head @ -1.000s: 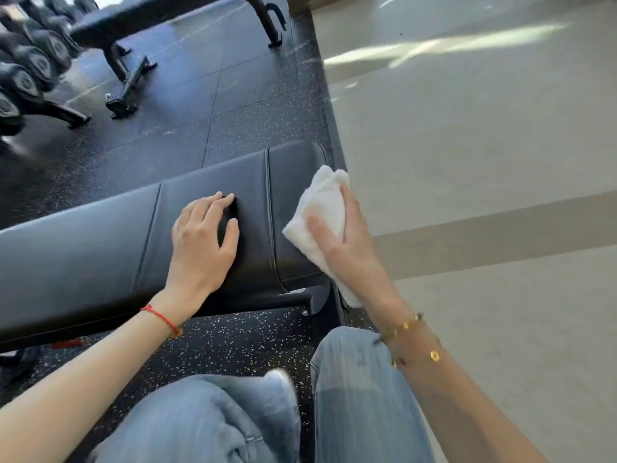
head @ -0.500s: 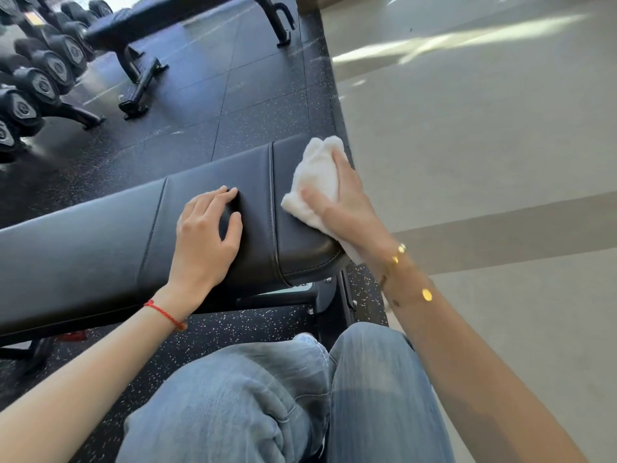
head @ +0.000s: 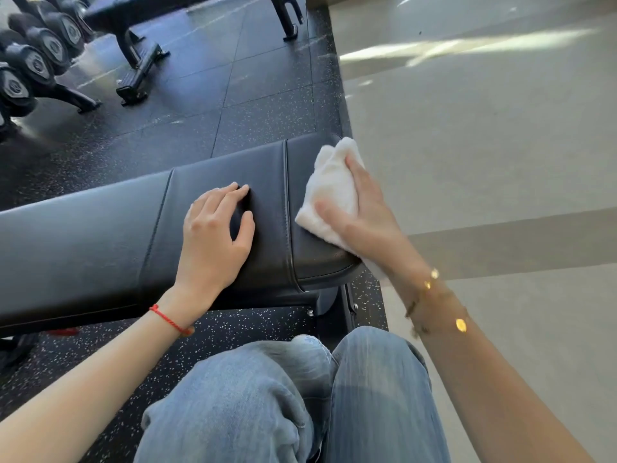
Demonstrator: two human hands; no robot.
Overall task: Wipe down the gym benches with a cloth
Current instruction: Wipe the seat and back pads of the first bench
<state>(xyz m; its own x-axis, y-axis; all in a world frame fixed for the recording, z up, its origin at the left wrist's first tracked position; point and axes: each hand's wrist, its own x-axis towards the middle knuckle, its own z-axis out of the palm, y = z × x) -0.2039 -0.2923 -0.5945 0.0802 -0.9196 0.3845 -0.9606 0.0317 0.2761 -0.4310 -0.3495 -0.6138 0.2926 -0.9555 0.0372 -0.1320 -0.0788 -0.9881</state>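
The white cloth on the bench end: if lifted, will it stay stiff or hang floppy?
Probably floppy: the white cloth bunches into soft folds under the right hand. Likely light, and it probably slides easily over the smooth bench padding.

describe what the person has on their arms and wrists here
Both forearms are bare, with no sleeves in view. The left hand has a thin red string bracelet round its wrist. The right hand has a fine gold chain bracelet with small round charms at its wrist, and another gold charm glints a little further up the forearm. No rings or gloves show on the fingers.
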